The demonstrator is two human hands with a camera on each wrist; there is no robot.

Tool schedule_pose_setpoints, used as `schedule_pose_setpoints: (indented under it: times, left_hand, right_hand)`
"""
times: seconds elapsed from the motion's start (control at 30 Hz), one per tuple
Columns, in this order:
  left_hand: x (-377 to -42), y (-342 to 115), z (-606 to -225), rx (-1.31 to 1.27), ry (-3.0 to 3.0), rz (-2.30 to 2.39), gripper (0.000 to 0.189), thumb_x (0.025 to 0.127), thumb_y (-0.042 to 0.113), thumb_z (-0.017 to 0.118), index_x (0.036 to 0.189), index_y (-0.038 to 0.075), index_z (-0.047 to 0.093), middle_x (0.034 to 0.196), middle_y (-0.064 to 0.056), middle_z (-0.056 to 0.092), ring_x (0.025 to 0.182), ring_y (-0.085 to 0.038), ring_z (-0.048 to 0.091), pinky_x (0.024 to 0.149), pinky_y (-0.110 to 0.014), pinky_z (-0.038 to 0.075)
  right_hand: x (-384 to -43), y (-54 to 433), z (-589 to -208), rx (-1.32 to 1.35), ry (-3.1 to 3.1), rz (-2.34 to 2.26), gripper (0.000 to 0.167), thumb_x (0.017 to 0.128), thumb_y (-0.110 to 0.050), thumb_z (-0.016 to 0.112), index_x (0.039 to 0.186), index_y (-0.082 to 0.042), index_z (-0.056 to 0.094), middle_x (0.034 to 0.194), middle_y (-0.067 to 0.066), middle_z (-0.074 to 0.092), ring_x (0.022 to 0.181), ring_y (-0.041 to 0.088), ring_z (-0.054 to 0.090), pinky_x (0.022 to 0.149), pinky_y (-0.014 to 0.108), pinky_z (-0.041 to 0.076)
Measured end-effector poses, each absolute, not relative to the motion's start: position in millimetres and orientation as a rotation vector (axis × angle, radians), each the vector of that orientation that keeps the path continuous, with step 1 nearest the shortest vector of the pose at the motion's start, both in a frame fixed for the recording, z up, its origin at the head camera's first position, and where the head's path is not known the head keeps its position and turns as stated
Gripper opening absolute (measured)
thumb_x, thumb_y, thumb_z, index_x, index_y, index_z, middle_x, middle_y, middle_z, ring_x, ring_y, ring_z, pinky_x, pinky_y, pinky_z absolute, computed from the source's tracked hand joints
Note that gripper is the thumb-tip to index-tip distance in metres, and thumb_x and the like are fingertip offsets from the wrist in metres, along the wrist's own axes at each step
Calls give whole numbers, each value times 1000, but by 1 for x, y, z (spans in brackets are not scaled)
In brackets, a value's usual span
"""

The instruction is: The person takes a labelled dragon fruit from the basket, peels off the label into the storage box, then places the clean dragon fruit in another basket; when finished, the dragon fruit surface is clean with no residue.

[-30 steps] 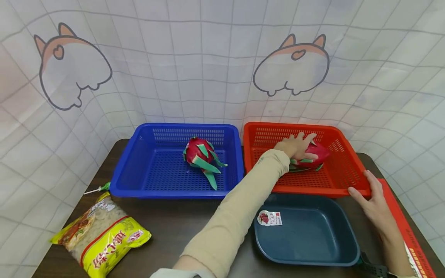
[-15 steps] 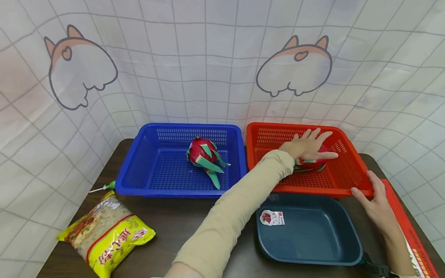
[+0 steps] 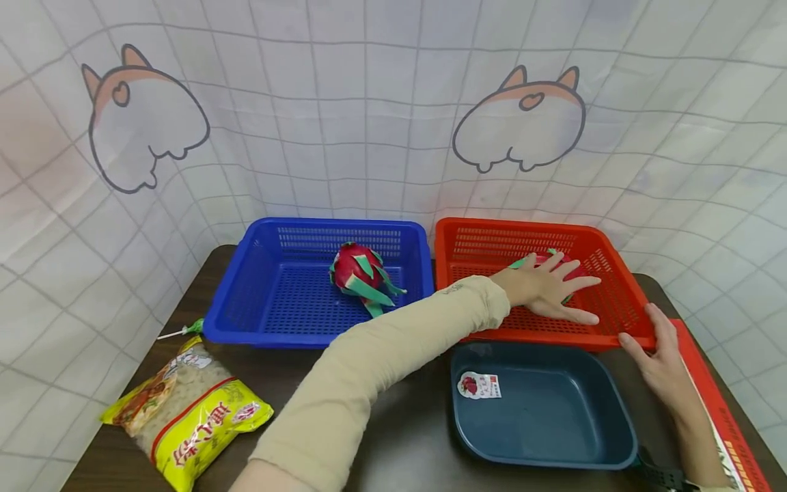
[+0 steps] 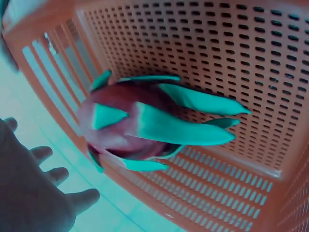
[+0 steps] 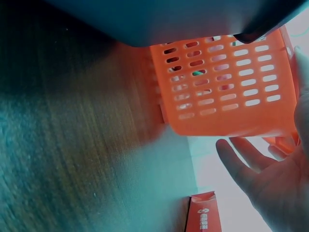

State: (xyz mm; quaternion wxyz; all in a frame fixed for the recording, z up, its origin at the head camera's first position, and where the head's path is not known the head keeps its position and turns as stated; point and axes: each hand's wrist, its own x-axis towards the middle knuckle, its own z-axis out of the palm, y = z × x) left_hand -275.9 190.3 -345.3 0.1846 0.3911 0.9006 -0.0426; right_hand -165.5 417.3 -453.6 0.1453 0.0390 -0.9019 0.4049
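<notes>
In the head view my left hand (image 3: 547, 285), fingers spread, reaches over the red basket (image 3: 633, 307). Below it lies a dragon fruit (image 4: 130, 116), largely covered by the hand from above. The left wrist view shows this fruit whole, dark red with long green scales, on the slotted basket floor; the spread fingers (image 4: 58, 176) are apart from it. At the basket's front right corner, my right hand (image 3: 667, 362) grips the rim between thumb and fingers. Another dragon fruit (image 3: 358, 266) sits in the blue basket (image 3: 258, 336).
A dark teal tray (image 3: 541, 417) with a dragon fruit sticker (image 3: 478, 385) stands in front of the red basket. A yellow food bag (image 3: 190, 417) and a green lollipop (image 3: 195, 326) lie at left. A long red box (image 3: 716, 403) runs along the right edge.
My left hand has come off the dragon fruit, its fingers spreading wide, then shifted toward the red basket's near side. My right hand stays at the corner.
</notes>
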Motion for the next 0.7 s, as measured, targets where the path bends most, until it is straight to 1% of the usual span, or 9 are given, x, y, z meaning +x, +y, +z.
schedule_pose_setpoints:
  times: [0.1, 0.2, 0.3, 0.33, 0.43, 0.5, 0.57, 0.63, 0.7]
  left_hand:
    - [-270, 183, -341, 1186, 2545, -72, 75, 86, 81, 25, 143, 58, -18, 159, 23, -17, 151, -10, -15, 125, -42, 0]
    - [-265, 168, -336, 1302, 2577, -6, 74, 87, 79, 27, 145, 58, -14, 161, 21, -12, 152, -12, -11, 125, -44, 3]
    - [-257, 149, -332, 1456, 2587, -27, 73, 89, 76, 28, 148, 54, -9, 163, 16, -7, 153, -16, -7, 125, -45, 5]
    - [-254, 142, -331, 1517, 2582, -58, 74, 89, 76, 28, 149, 53, -8, 164, 14, -5, 153, -17, -7, 125, -45, 5]
    - [-244, 118, -329, 1660, 2536, -77, 73, 91, 74, 29, 152, 49, -2, 165, 11, 0, 153, -18, -5, 125, -47, 4]
    - [-236, 101, -329, 1730, 2485, -54, 71, 92, 72, 30, 152, 47, 2, 165, 10, 3, 153, -18, -4, 125, -47, 3]
    - [-229, 84, -332, 1780, 2416, -10, 70, 92, 71, 31, 153, 47, 6, 165, 11, 6, 153, -17, -3, 125, -46, 2]
    - [-222, 67, -337, 1842, 2353, 12, 68, 94, 69, 33, 153, 44, 10, 164, 10, 11, 154, -16, 1, 125, -45, 3]
    - [-216, 54, -342, 1890, 2314, 38, 67, 95, 67, 34, 154, 42, 14, 164, 9, 15, 153, -15, 5, 125, -45, 4]
  right_hand:
    - [-167, 416, -454, 114, -2587, 1170, 71, 98, -15, 53, 155, -4, 11, 158, 27, 7, 140, 31, 8, 111, 20, 12]
    - [-168, 415, -455, 107, -2578, 1166, 72, 97, -15, 54, 155, -4, 12, 157, 28, 8, 141, 34, 9, 112, 20, 12]
    - [-167, 416, -454, 94, -2571, 1158, 71, 97, -14, 54, 155, -3, 13, 157, 28, 8, 141, 38, 10, 111, 17, 13]
    - [-166, 416, -454, 87, -2570, 1148, 71, 97, -15, 54, 155, -3, 14, 157, 28, 9, 141, 37, 10, 107, 12, 13]
    - [-166, 418, -453, 89, -2552, 1146, 70, 97, -14, 54, 154, -2, 15, 156, 29, 10, 140, 39, 11, 107, 11, 13]
    - [-167, 418, -453, 97, -2547, 1142, 70, 97, -14, 55, 154, -1, 16, 156, 30, 12, 140, 39, 12, 110, 14, 12]
    - [-168, 418, -453, 116, -2546, 1164, 70, 96, -13, 55, 153, 0, 16, 156, 31, 11, 139, 42, 12, 117, 25, 12]
    - [-168, 419, -454, 123, -2554, 1171, 71, 96, -12, 56, 153, 0, 16, 156, 31, 11, 138, 43, 12, 120, 34, 11]
    - [-166, 421, -454, 117, -2558, 1167, 71, 96, -12, 56, 153, 0, 16, 156, 31, 12, 138, 42, 13, 120, 34, 12]
